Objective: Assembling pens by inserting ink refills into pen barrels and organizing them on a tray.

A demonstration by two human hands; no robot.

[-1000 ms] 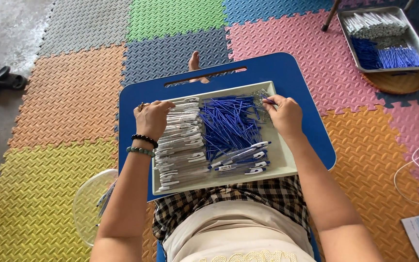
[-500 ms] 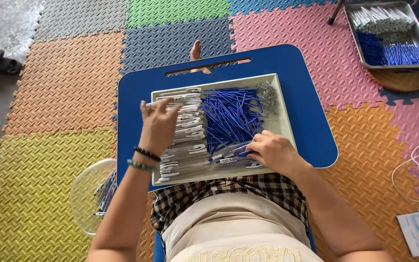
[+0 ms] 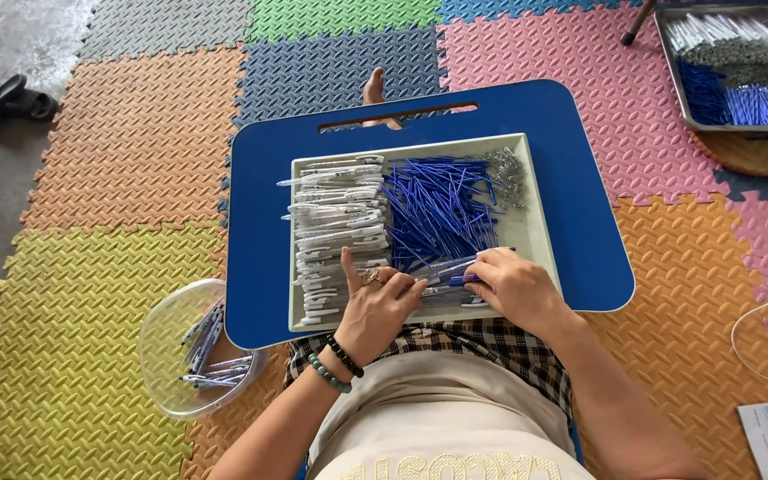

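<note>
Blue lap desk (image 3: 571, 222) carries your white tray (image 3: 531, 240) | left hand (image 3: 375, 307) and right hand (image 3: 513, 284) pinch one pen (image 3: 455, 269) together over tray's near edge | refills (image 3: 437, 209) mid-tray, white barrels (image 3: 335, 222) left

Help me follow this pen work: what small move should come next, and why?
Probably press the two parts together. The left hand and right hand meet over the tray's near edge, holding a pen between them, beside the barrels and refills. Whether it is fully joined is unclear.
</note>
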